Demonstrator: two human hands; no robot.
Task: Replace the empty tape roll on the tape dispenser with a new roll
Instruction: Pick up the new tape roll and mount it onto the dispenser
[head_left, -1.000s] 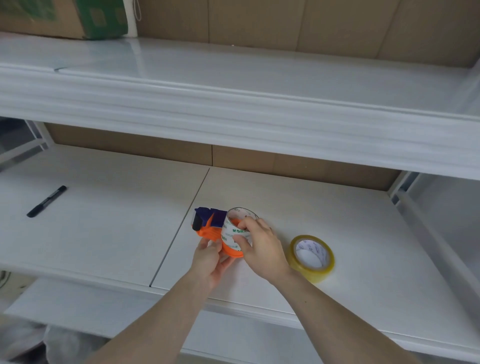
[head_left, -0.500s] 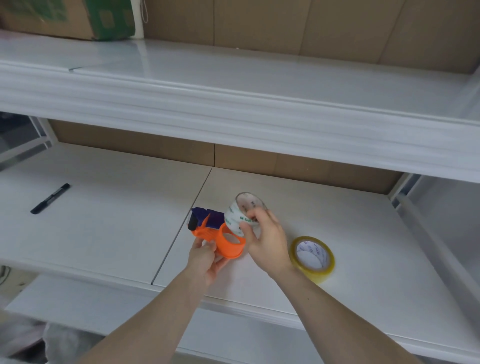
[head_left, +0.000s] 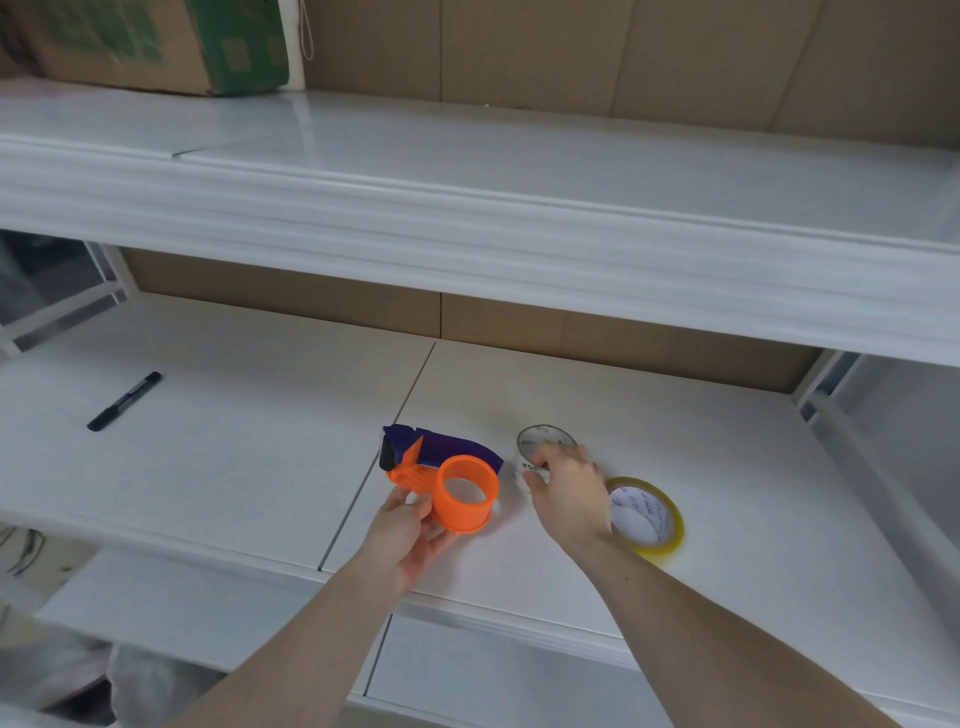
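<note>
Since half a second ago the empty tape core (head_left: 543, 451) has moved right, off and away from the dispenser hub, and now sits low at the shelf surface with clear space between it and the dispenser.

Right hand (head_left: 566, 493) is closed on the empty core, fingertips pinching its near rim; can't tell whether the core is resting on the shelf or just above it. Print on the core is blurred.

Left hand (head_left: 408, 530) grips the tape dispenser (head_left: 441, 475) from below, thumb on the orange body. Dispenser is held up off the lower shelf (head_left: 234, 467), orange hub bare and open end facing the camera, purple guard and black cutter end pointing left and away.

New tape roll (head_left: 647, 514), yellowish with a white printed core, lies flat on the lower shelf just right of the right wrist, partly hidden behind it. Not touched by either hand.

Black marker (head_left: 123, 400) lies on the lower shelf far left, well apart from everything else. Cardboard box (head_left: 150, 44) with green print sits on the upper shelf (head_left: 467, 171), top left.
</note>
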